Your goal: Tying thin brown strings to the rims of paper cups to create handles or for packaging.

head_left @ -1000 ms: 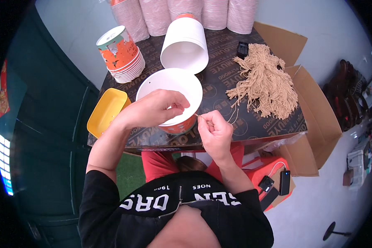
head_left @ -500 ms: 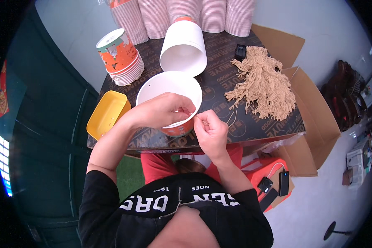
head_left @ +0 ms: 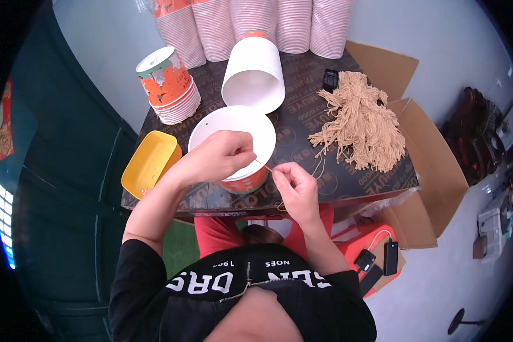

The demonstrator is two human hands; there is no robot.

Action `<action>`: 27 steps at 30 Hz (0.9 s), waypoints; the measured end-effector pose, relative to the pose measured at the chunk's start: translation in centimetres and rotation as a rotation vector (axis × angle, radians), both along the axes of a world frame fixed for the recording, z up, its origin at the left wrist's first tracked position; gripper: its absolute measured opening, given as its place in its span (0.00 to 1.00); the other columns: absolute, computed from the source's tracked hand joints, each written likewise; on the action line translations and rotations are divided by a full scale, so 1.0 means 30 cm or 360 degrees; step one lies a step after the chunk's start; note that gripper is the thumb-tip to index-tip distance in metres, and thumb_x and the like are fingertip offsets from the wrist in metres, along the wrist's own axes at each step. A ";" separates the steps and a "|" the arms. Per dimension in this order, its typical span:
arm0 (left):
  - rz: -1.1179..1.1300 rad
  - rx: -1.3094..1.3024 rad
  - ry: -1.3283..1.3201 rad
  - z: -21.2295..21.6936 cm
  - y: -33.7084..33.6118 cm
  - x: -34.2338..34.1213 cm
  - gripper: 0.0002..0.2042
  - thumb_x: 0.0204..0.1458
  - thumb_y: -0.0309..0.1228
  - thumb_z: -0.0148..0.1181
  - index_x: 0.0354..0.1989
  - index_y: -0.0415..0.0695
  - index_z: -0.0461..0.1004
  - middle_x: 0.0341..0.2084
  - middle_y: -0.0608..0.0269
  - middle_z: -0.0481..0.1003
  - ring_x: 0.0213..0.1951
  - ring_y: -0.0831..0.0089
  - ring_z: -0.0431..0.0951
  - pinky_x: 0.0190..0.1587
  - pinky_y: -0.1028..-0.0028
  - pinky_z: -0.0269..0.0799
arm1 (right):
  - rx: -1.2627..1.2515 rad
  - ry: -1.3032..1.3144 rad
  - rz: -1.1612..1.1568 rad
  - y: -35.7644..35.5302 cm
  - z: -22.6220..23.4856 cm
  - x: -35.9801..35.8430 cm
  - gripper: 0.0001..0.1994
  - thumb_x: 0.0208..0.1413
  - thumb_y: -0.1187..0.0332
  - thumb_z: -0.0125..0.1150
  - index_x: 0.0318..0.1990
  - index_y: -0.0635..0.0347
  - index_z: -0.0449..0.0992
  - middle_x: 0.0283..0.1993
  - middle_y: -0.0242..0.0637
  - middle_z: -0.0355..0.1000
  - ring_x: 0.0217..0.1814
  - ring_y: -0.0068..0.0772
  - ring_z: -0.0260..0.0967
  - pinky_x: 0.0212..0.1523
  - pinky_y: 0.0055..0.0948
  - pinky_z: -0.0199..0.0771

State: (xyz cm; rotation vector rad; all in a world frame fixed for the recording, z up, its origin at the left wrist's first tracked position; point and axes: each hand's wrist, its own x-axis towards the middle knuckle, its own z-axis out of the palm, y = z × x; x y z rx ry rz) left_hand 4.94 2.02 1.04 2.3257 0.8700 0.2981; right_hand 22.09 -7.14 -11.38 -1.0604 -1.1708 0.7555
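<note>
An upright paper bucket [head_left: 233, 122], white inside and orange outside, stands at the near edge of a dark table [head_left: 308, 85]. My left hand [head_left: 222, 155] rests over its near rim, fingers pinched on a thin tan string [head_left: 263, 165]. My right hand [head_left: 293, 188] is just right of the bucket, pinching the same string, which runs between the two hands. A pile of tan strings [head_left: 362, 122] lies to the right on the table.
A second white bucket [head_left: 255, 74] lies on its side behind the first. A stack of orange printed buckets [head_left: 168, 85] stands at the left, tall pinkish stacks [head_left: 256, 23] at the back. A yellow tray [head_left: 149, 162] sits at the left corner, a cardboard box [head_left: 433, 171] at the right.
My right hand has moved left, closer to the bucket, then drawn slightly away again. My left hand stays over the rim, and the string is now stretched between the two hands.
</note>
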 end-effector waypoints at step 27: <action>0.0037 -0.0915 -0.0698 -0.047 -0.014 0.018 0.05 0.53 0.20 0.62 0.36 0.32 0.77 0.25 0.65 0.76 0.22 0.83 0.70 0.24 0.81 0.65 | 0.0297 0.0084 0.0384 0.005 0.208 0.093 0.03 0.65 0.76 0.50 0.43 0.62 0.70 0.33 0.29 0.69 0.27 0.11 0.57 0.27 0.12 0.57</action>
